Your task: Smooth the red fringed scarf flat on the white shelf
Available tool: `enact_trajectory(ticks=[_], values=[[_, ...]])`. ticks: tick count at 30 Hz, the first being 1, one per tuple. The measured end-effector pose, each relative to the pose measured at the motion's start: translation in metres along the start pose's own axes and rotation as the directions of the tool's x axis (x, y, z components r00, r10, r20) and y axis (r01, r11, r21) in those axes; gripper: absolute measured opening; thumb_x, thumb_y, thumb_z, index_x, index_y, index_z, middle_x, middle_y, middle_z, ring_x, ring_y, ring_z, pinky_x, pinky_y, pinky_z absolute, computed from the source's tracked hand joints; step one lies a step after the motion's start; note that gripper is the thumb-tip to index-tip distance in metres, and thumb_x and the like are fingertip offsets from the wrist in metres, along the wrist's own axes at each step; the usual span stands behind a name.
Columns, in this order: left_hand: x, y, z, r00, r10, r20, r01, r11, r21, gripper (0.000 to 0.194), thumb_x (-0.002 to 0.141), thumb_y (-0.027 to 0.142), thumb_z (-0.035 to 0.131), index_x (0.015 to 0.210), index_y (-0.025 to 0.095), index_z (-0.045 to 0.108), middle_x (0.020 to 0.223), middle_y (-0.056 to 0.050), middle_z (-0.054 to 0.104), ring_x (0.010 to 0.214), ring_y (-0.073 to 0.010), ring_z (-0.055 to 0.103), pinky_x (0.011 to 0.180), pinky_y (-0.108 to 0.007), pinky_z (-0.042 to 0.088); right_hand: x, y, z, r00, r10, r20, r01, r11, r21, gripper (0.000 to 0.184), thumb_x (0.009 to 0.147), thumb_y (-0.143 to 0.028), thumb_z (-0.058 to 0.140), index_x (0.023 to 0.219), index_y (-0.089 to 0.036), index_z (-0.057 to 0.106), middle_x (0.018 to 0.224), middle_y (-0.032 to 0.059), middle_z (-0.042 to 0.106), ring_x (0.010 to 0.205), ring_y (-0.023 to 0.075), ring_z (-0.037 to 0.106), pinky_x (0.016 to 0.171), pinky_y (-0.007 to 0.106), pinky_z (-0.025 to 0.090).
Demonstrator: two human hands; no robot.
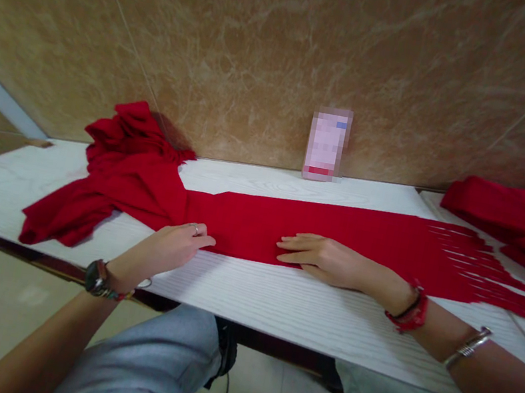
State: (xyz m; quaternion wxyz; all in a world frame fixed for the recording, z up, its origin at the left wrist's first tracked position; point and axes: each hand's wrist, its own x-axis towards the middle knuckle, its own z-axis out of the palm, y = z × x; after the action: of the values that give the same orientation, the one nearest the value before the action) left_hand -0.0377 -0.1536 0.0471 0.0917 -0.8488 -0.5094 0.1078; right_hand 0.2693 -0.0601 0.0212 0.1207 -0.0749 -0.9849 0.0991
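A red fringed scarf point(256, 229) is laid lengthwise along the white table, its strip flat in the middle and its fringe point(493, 271) spread at the right. Toward the left it runs into a crumpled red heap. My left hand point(177, 246) has its fingers curled together on the scarf's near edge, beside the heap; the fingertips are partly hidden. Farther right, my right hand point(325, 258) rests on the strip with its fingers stretched out and slightly apart.
A phone-like pale pink item point(326, 143), blurred, leans upright against the brown marbled wall point(267, 55). More folded red cloth point(523, 219) lies at the right end of the white table point(246, 288). My knees are under the near edge.
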Motion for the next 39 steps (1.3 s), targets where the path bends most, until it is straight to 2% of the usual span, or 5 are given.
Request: enact_trajectory(ticks=[9, 17, 27, 33, 39], values=[[-0.001, 0.002, -0.002, 1.000, -0.009, -0.016, 0.010, 1.000, 0.003, 0.035, 0.082, 0.003, 0.040, 0.110, 0.015, 0.056, 0.100, -0.009, 0.058, 0.088, -0.0176, 0.059, 0.069, -0.025, 0.051, -0.001, -0.003, -0.001, 1.000, 0.011, -0.009, -0.010, 0.999, 0.044, 0.032, 0.088, -0.018, 0.044, 0.116, -0.018, 0.059, 0.127, 0.0087, 0.053, 0.120, 0.0189, 0.044, 0.102, 0.037, 0.034], [0.018, 0.016, 0.004, 0.953, 0.081, -0.292, -0.129, 0.981, -0.148, 0.033, 0.091, 0.021, 0.036, 0.121, 0.019, 0.052, 0.135, -0.009, 0.040, 0.127, -0.0222, 0.032, 0.103, -0.041, 0.031, 0.002, -0.008, -0.002, 0.994, 0.043, 0.096, -0.052, 0.994, 0.094, 0.035, 0.091, -0.029, 0.040, 0.125, -0.026, 0.049, 0.137, 0.0065, 0.041, 0.129, 0.0202, 0.029, 0.106, 0.048, 0.020], [0.039, 0.027, 0.023, 0.998, 0.021, -0.055, -0.032, 0.978, -0.204, 0.045, 0.095, 0.031, 0.025, 0.140, 0.029, 0.019, 0.148, -0.005, 0.017, 0.135, -0.0226, 0.012, 0.105, -0.045, 0.019, 0.002, -0.007, -0.003, 0.988, 0.154, 0.007, -0.154, 0.987, 0.053, 0.042, 0.092, -0.035, 0.036, 0.134, -0.027, 0.037, 0.142, 0.0055, 0.034, 0.133, 0.0207, 0.018, 0.107, 0.051, 0.012], [0.040, 0.026, 0.014, 1.000, -0.014, 0.004, 0.014, 0.972, -0.236, 0.045, 0.094, 0.031, 0.029, 0.138, 0.028, 0.025, 0.146, -0.007, 0.022, 0.134, -0.0243, 0.017, 0.103, -0.048, 0.022, -0.001, -0.004, 0.003, 0.973, 0.196, 0.126, -0.193, 0.981, -0.033, 0.046, 0.092, -0.042, 0.034, 0.135, -0.028, 0.033, 0.144, 0.0064, 0.028, 0.134, 0.0251, 0.014, 0.104, 0.058, 0.009], [0.078, 0.044, -0.012, 0.992, -0.001, -0.126, -0.024, 0.980, -0.196, 0.042, 0.093, 0.034, 0.032, 0.129, 0.015, 0.041, 0.143, -0.012, 0.028, 0.133, -0.0233, 0.019, 0.105, -0.042, 0.022, -0.002, 0.001, -0.002, 0.959, 0.283, 0.013, -0.282, 0.959, -0.040, 0.046, 0.093, -0.037, 0.032, 0.138, -0.025, 0.029, 0.145, 0.0054, 0.027, 0.134, 0.0219, 0.015, 0.106, 0.053, 0.012]])
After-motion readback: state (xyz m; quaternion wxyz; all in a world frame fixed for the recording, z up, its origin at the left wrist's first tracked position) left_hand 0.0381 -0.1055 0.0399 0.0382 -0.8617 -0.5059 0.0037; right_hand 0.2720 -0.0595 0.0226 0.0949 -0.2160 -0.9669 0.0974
